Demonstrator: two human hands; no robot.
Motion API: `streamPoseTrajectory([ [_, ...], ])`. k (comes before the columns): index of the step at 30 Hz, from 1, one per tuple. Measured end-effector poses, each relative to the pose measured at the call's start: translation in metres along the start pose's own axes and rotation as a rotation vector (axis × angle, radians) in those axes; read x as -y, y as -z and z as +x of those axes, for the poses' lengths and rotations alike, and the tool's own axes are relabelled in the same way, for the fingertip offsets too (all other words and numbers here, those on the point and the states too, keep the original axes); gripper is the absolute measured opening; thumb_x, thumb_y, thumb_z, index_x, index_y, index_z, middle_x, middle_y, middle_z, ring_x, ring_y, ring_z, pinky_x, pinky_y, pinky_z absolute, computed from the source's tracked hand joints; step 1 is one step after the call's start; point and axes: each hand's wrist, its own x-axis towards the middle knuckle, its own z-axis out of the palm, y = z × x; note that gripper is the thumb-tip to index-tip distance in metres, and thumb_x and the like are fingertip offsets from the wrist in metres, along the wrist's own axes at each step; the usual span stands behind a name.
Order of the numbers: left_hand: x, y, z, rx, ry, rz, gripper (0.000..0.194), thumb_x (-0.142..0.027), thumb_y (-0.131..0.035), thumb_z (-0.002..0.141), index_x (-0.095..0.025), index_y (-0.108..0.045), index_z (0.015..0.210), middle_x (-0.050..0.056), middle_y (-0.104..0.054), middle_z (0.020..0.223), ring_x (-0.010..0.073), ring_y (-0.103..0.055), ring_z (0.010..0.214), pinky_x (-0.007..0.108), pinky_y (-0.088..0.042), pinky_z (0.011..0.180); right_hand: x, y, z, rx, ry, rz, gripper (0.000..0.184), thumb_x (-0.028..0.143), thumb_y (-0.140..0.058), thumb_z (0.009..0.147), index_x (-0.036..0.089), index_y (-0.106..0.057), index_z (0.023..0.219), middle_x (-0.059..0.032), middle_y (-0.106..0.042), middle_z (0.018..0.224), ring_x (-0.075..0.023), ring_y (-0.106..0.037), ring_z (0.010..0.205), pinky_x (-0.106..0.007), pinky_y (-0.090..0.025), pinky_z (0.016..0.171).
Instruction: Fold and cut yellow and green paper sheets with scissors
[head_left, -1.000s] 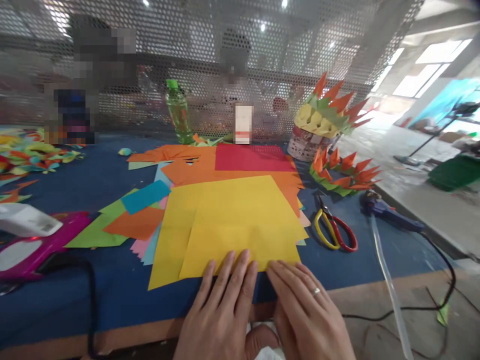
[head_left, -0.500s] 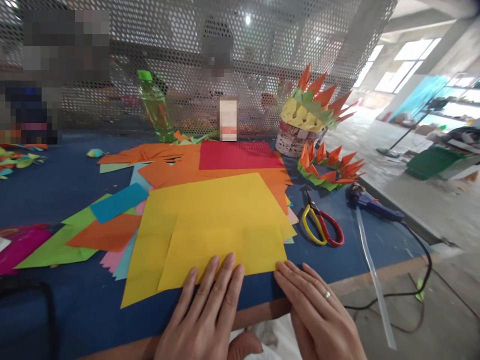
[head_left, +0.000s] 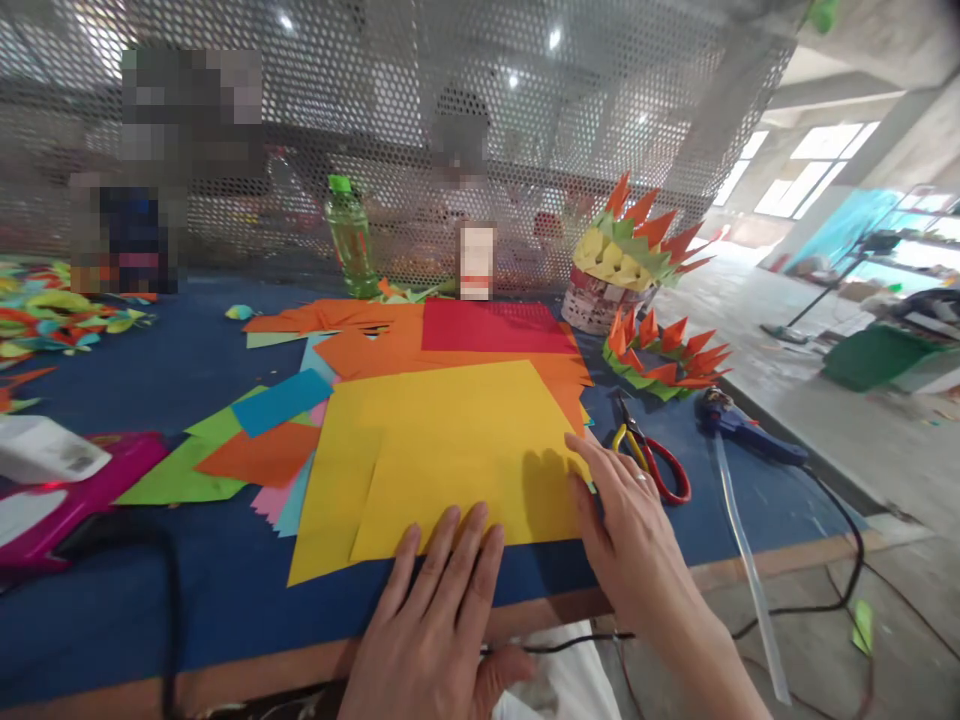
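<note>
The left hand (head_left: 442, 610) is laid flat at the near edge of the yellow paper (head_left: 450, 450), with the fingers spread a bit and nothing held in them. The right hand (head_left: 637, 510) is held at the right edge of the paper, with the thumb and first finger apart, and a shadow is thrown on the paper. It cannot be told if the paper is touched by it. The yellow paper is spread on the blue table (head_left: 247, 590), and two layers can be seen.

On the right, a clear stick (head_left: 742, 540) is held in a blue glue gun (head_left: 761, 430) and is hung past the table edge. Scissors (head_left: 652, 460) are set between the gun and the paper, partly hidden by the right hand. On the left, a pink tool (head_left: 127, 470) is seen near green, orange and blue paper scraps (head_left: 262, 450).

Farther back, orange paper (head_left: 375, 350) and red paper (head_left: 495, 325) are partly covered by the yellow paper. A spiky paper ring (head_left: 667, 360) is set in front of a paper crown (head_left: 622, 250). A green bottle (head_left: 351, 240) is stood by the wire wall (head_left: 405, 110)
</note>
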Motion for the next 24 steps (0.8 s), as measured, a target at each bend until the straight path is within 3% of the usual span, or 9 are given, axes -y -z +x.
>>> streamPoseTrajectory([
  [4, 0.001, 0.001, 0.002, 0.018, -0.009, -0.007, 0.077, -0.064, -0.045, 0.095, -0.008, -0.047, 0.148, 0.018, -0.044, 0.156, 0.0350, -0.040, 0.145, 0.051, -0.010, 0.124, 0.000, -0.009, 0.018, 0.126, -0.024, -0.034, 0.036, 0.023, -0.038, 0.104, 0.017, -0.050, 0.137, -0.0139, -0.066, 0.128, -0.0313, -0.058, 0.121, -0.050, -0.046, 0.095],
  [7, 0.001, 0.003, 0.003, -0.034, 0.005, -0.053, 0.073, -0.059, -0.044, 0.098, -0.007, -0.044, 0.149, 0.018, -0.044, 0.156, 0.0342, -0.037, 0.146, 0.052, -0.011, 0.125, -0.003, -0.008, 0.023, 0.176, 0.010, -0.096, 0.036, 0.028, -0.050, 0.101, 0.018, -0.053, 0.135, -0.0132, -0.065, 0.126, -0.0320, -0.060, 0.116, -0.050, -0.046, 0.092],
  [11, -0.005, 0.013, -0.003, -0.143, 0.103, -0.270, 0.052, -0.032, -0.045, 0.103, -0.008, -0.042, 0.149, 0.016, -0.048, 0.153, 0.0276, -0.038, 0.147, 0.047, -0.029, 0.122, -0.004, -0.002, 0.028, 0.238, 0.049, -0.127, 0.031, 0.032, -0.065, 0.093, 0.023, -0.062, 0.122, -0.0105, -0.067, 0.118, -0.0312, -0.063, 0.109, -0.048, -0.045, 0.089],
  [15, -0.013, 0.023, -0.011, -0.212, 0.194, -0.412, 0.048, -0.012, -0.052, 0.097, -0.012, -0.047, 0.145, 0.013, -0.059, 0.145, 0.0230, -0.048, 0.140, 0.042, -0.041, 0.117, -0.004, 0.001, 0.039, 0.294, 0.002, -0.097, 0.026, 0.032, -0.068, 0.089, 0.022, -0.065, 0.113, -0.0086, -0.072, 0.106, -0.0319, -0.063, 0.105, -0.046, -0.042, 0.087],
  [21, -0.017, 0.027, -0.017, -0.273, 0.255, -0.471, 0.046, -0.004, -0.055, 0.092, -0.012, -0.055, 0.138, 0.012, -0.065, 0.137, 0.0227, -0.055, 0.133, 0.039, -0.047, 0.112, -0.005, 0.003, 0.049, 0.314, 0.016, 0.035, 0.009, 0.023, -0.068, 0.087, 0.021, -0.068, 0.095, -0.0054, -0.074, 0.094, -0.0252, -0.065, 0.095, -0.036, -0.045, 0.081],
  [24, -0.018, 0.030, -0.019, -0.298, 0.306, -0.508, 0.045, -0.001, -0.055, 0.091, -0.014, -0.059, 0.134, 0.010, -0.068, 0.132, 0.0221, -0.060, 0.127, 0.036, -0.052, 0.107, 0.002, 0.012, 0.045, 0.247, 0.032, 0.094, 0.004, 0.018, -0.065, 0.089, 0.022, -0.065, 0.090, -0.0020, -0.071, 0.090, -0.0218, -0.063, 0.090, -0.034, -0.044, 0.079],
])
